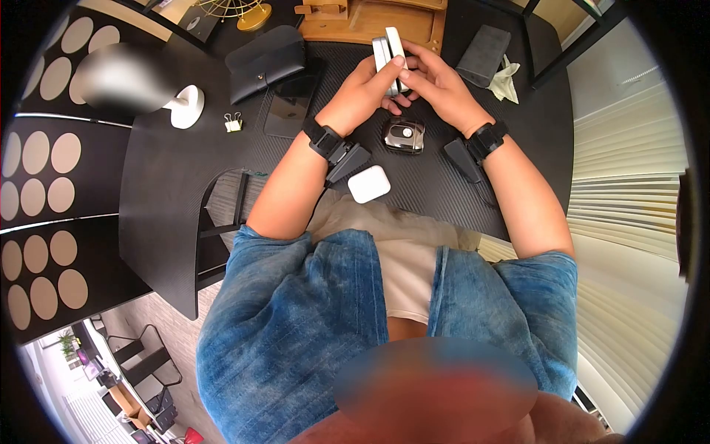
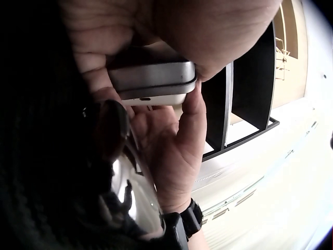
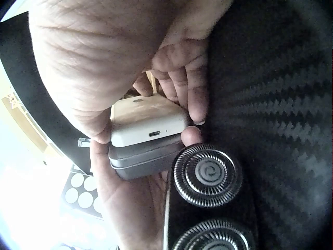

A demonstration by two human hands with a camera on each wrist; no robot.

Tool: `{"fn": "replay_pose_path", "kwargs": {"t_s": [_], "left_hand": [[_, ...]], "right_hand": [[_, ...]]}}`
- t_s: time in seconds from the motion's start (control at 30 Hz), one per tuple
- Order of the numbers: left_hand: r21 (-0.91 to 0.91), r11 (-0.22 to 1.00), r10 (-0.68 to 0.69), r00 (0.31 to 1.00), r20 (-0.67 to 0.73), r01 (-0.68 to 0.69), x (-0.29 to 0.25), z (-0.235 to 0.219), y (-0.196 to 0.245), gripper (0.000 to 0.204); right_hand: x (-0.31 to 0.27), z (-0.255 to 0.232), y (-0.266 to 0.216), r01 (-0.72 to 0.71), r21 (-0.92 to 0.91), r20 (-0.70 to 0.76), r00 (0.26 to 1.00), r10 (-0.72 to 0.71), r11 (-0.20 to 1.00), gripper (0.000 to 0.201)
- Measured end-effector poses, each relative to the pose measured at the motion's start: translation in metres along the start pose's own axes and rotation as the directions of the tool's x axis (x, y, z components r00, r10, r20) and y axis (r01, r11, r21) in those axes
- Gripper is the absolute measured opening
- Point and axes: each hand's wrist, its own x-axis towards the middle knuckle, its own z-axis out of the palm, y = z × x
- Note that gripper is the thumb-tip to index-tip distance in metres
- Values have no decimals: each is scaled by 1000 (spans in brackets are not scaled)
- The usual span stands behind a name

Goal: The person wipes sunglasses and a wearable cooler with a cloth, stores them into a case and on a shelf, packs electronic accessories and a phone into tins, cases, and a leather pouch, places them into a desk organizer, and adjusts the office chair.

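Note:
My left hand (image 1: pixel 360 92) grips a grey metal tin (image 1: pixel 381 58) with rounded corners. Up against it, my right hand (image 1: pixel 446 87) holds a white power bank (image 1: pixel 395 49). In the right wrist view, the power bank (image 3: pixel 151 122) shows a small charging port and lies flat along the tin (image 3: pixel 143 159). Thumbs are on the near side, with fingers around the edges. Just below the hands, an electric shaver (image 1: pixel 404 137) rests on the desk; its round shaving heads (image 3: pixel 208 172) show in the right wrist view. Nearer my body lies a white rounded case (image 1: pixel 369 184).
A black pouch (image 1: pixel 266 63), a dark flat tablet (image 1: pixel 287 111) and a binder clip (image 1: pixel 234 122) are to the left. On the right lie a dark grey box (image 1: pixel 484 55) and a crumpled cloth (image 1: pixel 505 81). A wooden tray (image 1: pixel 370 33) stands at the back of the black desk (image 1: pixel 159 200).

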Motion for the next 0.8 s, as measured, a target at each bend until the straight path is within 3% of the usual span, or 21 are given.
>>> {"fn": "replay_pose_path", "kwargs": {"t_s": [0.6,0.8], "left_hand": [[-56,998,34,999,16,-33,1,0,1,58],[-1,1000,5,1000,12,-5,-2,1,1,60]], "right_hand": [[0,1,-1,4,-20,1,1000,-4,1000,61],[0,1,1,6,-16,-4,1000,-6,1000,61]]}}
